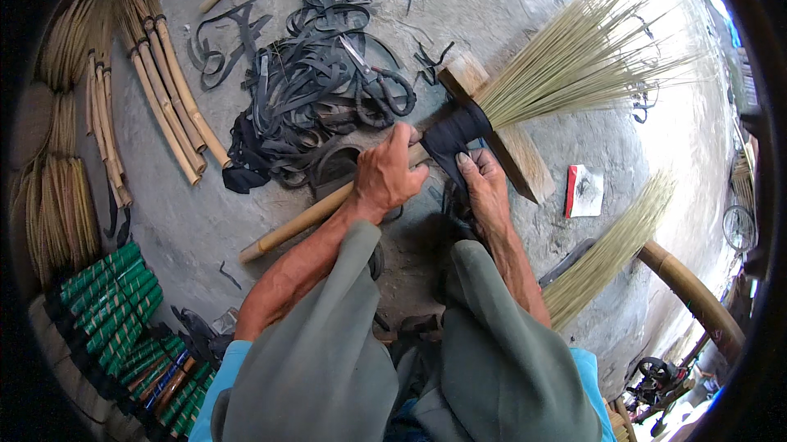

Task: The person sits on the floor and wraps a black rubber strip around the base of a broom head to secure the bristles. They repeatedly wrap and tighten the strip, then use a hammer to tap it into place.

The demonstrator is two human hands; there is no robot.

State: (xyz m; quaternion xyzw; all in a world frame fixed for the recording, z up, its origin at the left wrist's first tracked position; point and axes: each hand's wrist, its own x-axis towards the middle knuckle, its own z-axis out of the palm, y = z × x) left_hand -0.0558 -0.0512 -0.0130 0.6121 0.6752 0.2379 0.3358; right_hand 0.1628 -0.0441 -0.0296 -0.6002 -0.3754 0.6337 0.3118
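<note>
While the broom [459, 126] lies across a wooden block [500, 135] in the middle of the grey floor, both hands are on it. Its bamboo handle [303, 221] runs down to the near left, and its stiff straw bristles [574, 65] fan out to the far right. Black rubber strip binding [455, 132] is wrapped around the spot where the handle meets the bristles.

No boxes or bowls are here; everything lies loose on the floor.

Fingers of the left hand [385, 176] are curled tight around the handle, just left of the black wrap. The right hand [488, 188] sits just near of the wrap, and its fingers press down on a loose end of the black strip. Those fingers are close together, pinching the strip.

Just beyond the left hand is a big tangled pile of black rubber strips [303, 90]. A pair of scissors [377, 73] lies on top of that pile. Right of the block lies a small red and white packet [584, 191]. Another straw broom [615, 245] with a thick bamboo handle lies on the near right.

Far on the left, bare bamboo sticks [168, 98] lie side by side. Near them on the left edge are bundles of pale straw [57, 196]. At the near left corner is a row of sticks wrapped in green [115, 303]. The person's grey trouser knees [328, 360] fill the near middle.
</note>
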